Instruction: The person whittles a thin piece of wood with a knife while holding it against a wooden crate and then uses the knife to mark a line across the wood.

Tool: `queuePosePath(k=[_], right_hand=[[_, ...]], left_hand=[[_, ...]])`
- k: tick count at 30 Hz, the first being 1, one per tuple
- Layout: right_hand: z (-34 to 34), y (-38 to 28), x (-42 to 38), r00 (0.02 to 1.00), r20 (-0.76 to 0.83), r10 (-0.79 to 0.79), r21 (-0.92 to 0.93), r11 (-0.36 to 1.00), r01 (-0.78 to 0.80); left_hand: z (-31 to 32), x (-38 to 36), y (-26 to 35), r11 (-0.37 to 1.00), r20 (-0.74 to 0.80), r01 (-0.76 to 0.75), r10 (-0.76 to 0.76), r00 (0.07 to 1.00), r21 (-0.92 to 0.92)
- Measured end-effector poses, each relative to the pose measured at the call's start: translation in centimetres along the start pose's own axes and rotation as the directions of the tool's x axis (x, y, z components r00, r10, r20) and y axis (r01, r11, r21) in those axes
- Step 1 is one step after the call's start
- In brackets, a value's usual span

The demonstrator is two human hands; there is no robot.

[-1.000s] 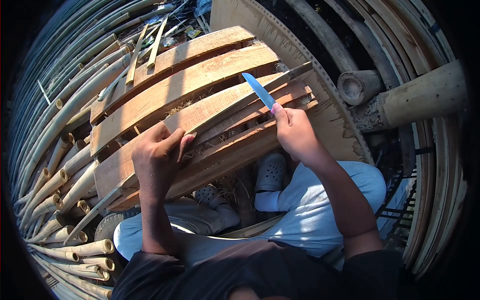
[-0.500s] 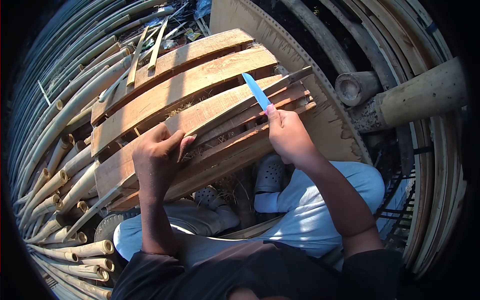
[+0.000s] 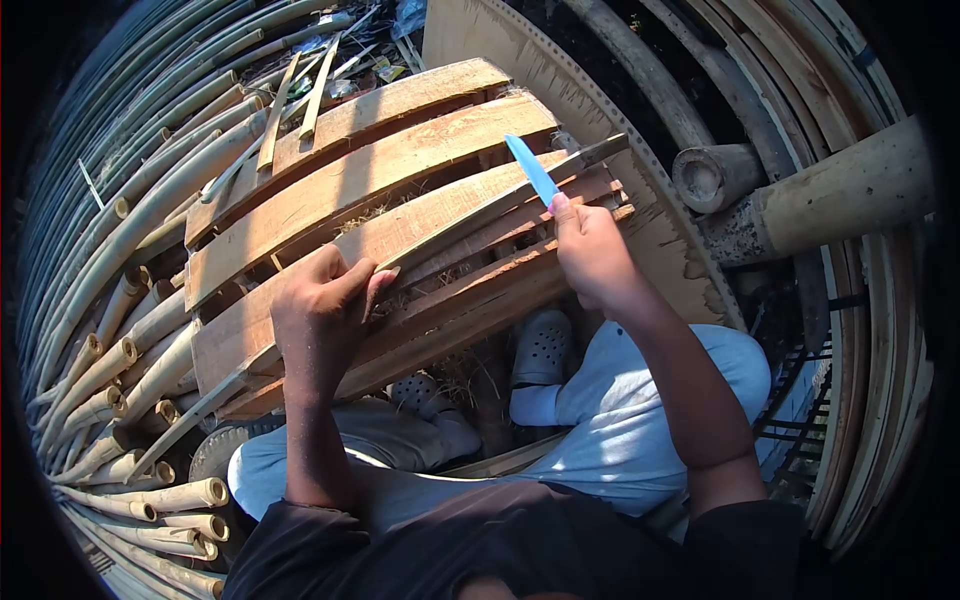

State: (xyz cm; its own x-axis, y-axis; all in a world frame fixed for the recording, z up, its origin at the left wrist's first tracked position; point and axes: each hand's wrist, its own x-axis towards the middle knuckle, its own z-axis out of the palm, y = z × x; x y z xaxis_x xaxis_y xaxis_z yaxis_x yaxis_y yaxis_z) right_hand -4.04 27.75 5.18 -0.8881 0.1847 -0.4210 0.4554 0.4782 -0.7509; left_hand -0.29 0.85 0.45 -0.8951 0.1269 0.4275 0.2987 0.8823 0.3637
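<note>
My left hand is closed round a long thin bamboo strip, which lies slantwise across a slatted wooden platform. Gripped in my right hand is a knife with a blue blade. The blade crosses the strip toward its far right end and points up and left. Past my left hand, the strip's other end runs down to the lower left. My right fingers wrap over the knife's handle and hide it.
Stacked bamboo poles fill the left side. Two thin strips rest on the platform's back edge. A thick bamboo pole juts in from the right, beside a curved board. Shoes show below the platform.
My right hand and the knife have slid a little right and slightly upward along the strip. My left hand keeps its hold, shifted very slightly right.
</note>
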Motion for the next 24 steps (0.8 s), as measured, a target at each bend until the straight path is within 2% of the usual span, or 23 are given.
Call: queuePosePath(k=[1,2,3,5,6,7,9,10,11,13,14,15,17,18,19,21,22,24], right_hand=[[1.2,0.7,-0.3,0.996,0.093,0.002,-0.002,1.0,-0.002],[1.5,1.3,0.0,0.996,0.069,-0.054,-0.086,0.994,0.06],[0.5,1.2,0.5,0.996,0.069,-0.051,-0.083,0.995,0.056],[-2.2,0.1,1.7,0.996,0.05,0.072,0.109,0.991,-0.077],[-2.2,-1.2,0.8,0.997,-0.078,-0.019,0.029,0.999,0.022],[-1.0,-1.1,0.3,0.997,-0.076,-0.022,0.027,0.999,0.024],[1.9,0.8,-0.9,0.993,0.114,-0.018,-0.026,0.999,0.022],[2.3,1.5,-0.6,0.99,0.102,-0.093,-0.037,0.995,0.097],[1.2,1.6,0.1,0.991,0.101,-0.09,-0.034,0.995,0.094],[-1.9,-0.2,1.2,0.994,0.097,0.057,0.121,0.99,-0.068],[-2.2,-1.2,0.3,1.0,-0.031,-0.007,0.076,0.997,0.009],[-1.0,-1.2,-0.4,1.0,-0.029,-0.009,0.072,0.997,0.011],[2.0,0.0,-1.6,0.992,0.123,0.012,-0.021,1.0,-0.01],[2.5,1.9,-0.3,0.988,0.079,-0.131,-0.07,0.988,0.137],[1.3,1.5,0.0,0.989,0.076,-0.127,-0.067,0.989,0.132],[-1.9,-0.6,1.2,0.994,0.077,0.084,0.12,0.988,-0.093],[-2.4,-1.3,1.1,0.999,-0.015,0.036,0.069,0.997,-0.035],[0.8,-0.3,-0.4,0.999,0.046,-0.014,0.022,1.0,0.013]], left_hand=[[0.0,0.0,0.0,1.0,0.004,0.001,-0.001,1.0,-0.001],[0.0,0.1,0.0,1.0,0.005,-0.001,0.001,1.0,0.0],[0.0,0.0,-0.1,1.0,0.008,0.01,-0.01,1.0,-0.006],[0.1,-0.1,-0.2,1.0,0.014,0.024,-0.024,1.0,-0.011],[0.1,-0.1,-0.1,1.0,0.009,0.006,-0.006,1.0,-0.004],[0.0,0.0,0.0,1.0,-0.001,-0.013,0.013,1.0,0.003],[-0.1,0.0,0.0,1.0,0.005,0.002,-0.002,1.0,-0.005],[-0.2,0.0,0.0,1.0,0.02,0.012,-0.012,1.0,-0.016],[-0.1,0.1,0.1,1.0,0.024,0.009,-0.009,1.0,-0.016],[0.0,0.0,0.3,1.0,-0.004,0.002,-0.002,1.0,0.014],[0.0,-0.1,0.3,1.0,-0.001,0.005,-0.005,1.0,0.014],[0.0,-0.1,0.3,1.0,-0.007,0.004,-0.004,1.0,0.019],[0.1,0.1,0.3,1.0,-0.021,-0.002,0.003,1.0,0.025],[0.0,0.0,0.2,1.0,-0.005,0.015,-0.015,1.0,0.019],[0.0,-0.1,0.1,0.999,0.017,0.033,-0.033,0.999,0.012],[0.2,-0.1,0.2,1.0,0.006,0.022,-0.022,1.0,0.006],[0.2,-0.2,0.3,1.0,-0.007,0.017,-0.017,1.0,-0.002],[-0.1,-0.2,0.7,1.0,-0.005,0.022,-0.022,1.0,0.011]])
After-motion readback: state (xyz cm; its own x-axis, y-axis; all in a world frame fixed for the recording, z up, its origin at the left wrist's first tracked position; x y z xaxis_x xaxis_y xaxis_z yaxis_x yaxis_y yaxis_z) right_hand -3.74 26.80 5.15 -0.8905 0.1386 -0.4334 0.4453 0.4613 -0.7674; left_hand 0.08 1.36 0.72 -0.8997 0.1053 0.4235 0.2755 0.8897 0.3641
